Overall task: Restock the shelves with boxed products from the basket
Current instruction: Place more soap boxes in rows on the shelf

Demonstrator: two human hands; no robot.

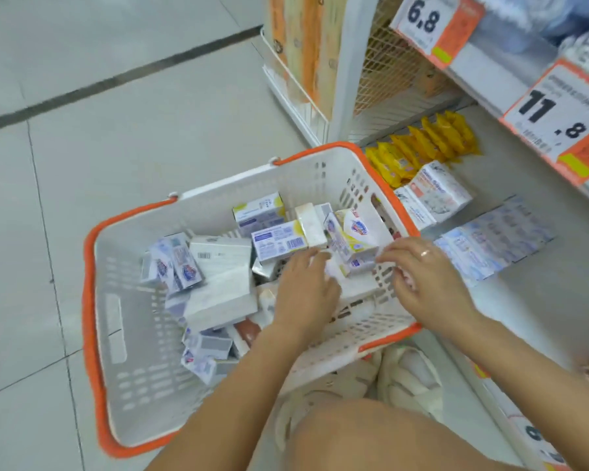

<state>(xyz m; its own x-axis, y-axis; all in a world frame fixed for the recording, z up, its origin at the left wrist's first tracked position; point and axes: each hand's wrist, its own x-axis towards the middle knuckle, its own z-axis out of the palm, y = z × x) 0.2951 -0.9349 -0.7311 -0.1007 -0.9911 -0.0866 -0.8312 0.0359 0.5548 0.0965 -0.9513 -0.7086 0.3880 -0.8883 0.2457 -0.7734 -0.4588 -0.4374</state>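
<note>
Basket [92,266] of boxes [279,241] on tiled floor [116,113]

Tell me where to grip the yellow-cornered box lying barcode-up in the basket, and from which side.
Grip the box across its two long edges, coming from above. It lies flat, barcode face up, on top of the pile in the basket, so its upper edges look free. The left hand is just below it; its far end abuts a white box.
</note>
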